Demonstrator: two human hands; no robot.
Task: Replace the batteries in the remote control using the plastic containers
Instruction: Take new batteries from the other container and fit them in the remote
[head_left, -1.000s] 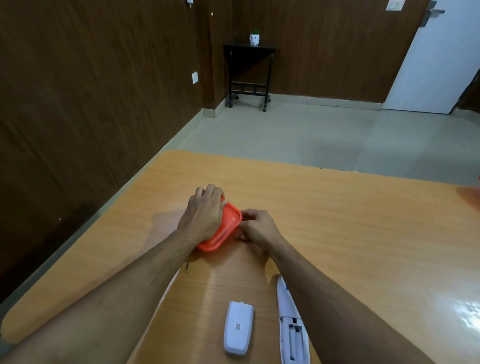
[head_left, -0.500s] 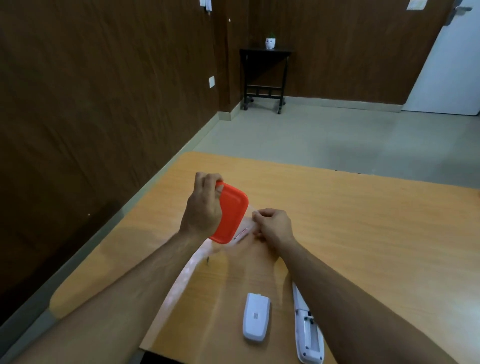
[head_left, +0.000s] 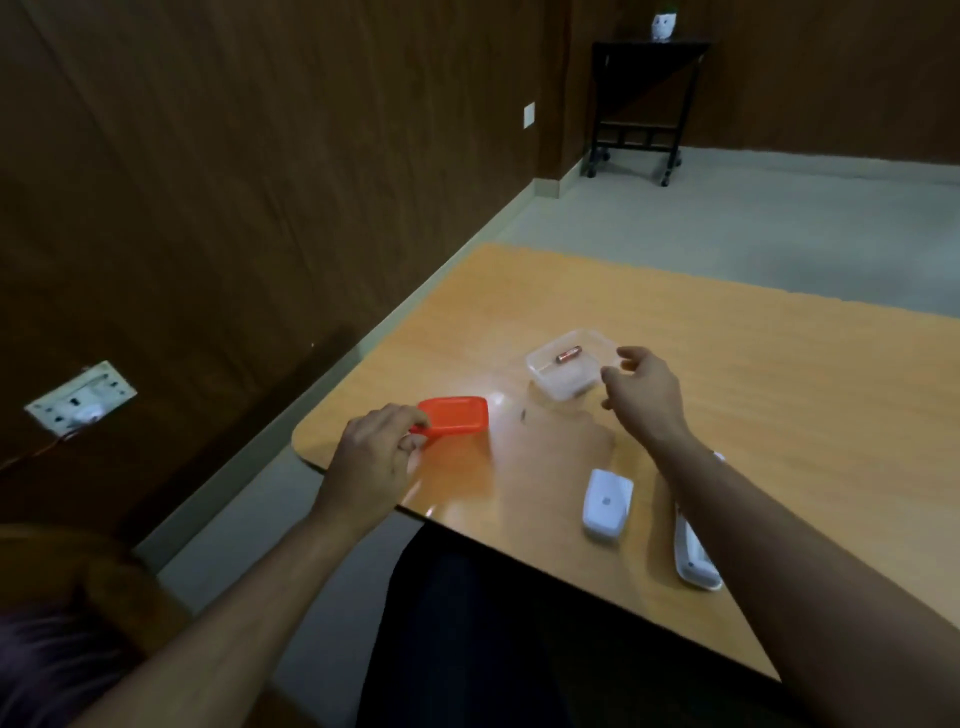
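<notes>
head view: right forearm (head_left: 769, 530) partly hides remote (head_left: 693, 564) beside cover (head_left: 607, 505).

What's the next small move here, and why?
Probably the right hand dips into the clear container for the battery: the orange lid is off, at the left hand, and the right hand's open fingers sit at the rim.

- The orange lid (head_left: 455, 414), tilted up 0.5 s ago, is off the clear container (head_left: 570, 370), low beside it in the left hand (head_left: 375, 457).
- 1 battery (head_left: 569, 355) now exposed.
- Right hand (head_left: 641, 392) has released its grip.
</notes>
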